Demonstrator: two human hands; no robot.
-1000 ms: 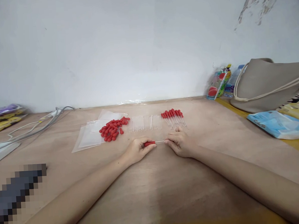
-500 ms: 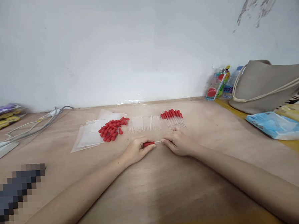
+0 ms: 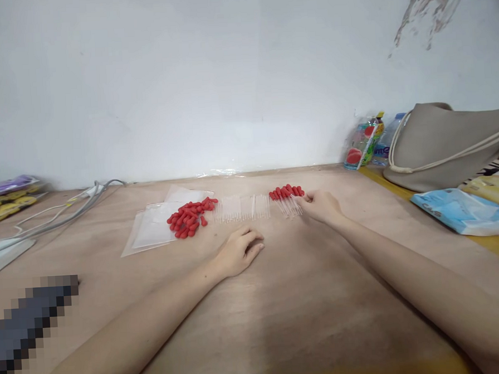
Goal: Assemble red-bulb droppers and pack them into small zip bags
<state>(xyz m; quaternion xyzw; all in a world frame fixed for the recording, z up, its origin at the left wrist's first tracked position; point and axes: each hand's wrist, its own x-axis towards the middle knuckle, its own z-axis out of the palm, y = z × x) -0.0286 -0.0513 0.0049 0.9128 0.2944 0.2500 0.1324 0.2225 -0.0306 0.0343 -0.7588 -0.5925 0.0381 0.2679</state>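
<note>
My left hand [image 3: 240, 250] lies on the wooden table [image 3: 281, 308] with its fingers loosely stretched out and nothing in it. My right hand [image 3: 321, 205] has reached to the far side and pinches at the right edge of a row of assembled droppers [image 3: 287, 199], clear tubes with red bulbs. A dropper seems to sit between its fingertips. Left of that row lies a band of bare clear tubes [image 3: 242, 207]. Further left is a heap of loose red bulbs [image 3: 188, 217], partly on clear plastic bags [image 3: 151, 231].
A beige bag [image 3: 448, 143], bottles [image 3: 368, 139] and a blue packet [image 3: 463, 209] crowd the right side. Grey cables [image 3: 66, 210] and yellow and purple packs [image 3: 3, 194] lie at the far left. A blurred dark object [image 3: 26, 327] sits at the near left.
Both hands held one dropper between them at the table's middle. The right hand has since carried it away to the row of assembled droppers, and the left hand has let go and rests flat.
</note>
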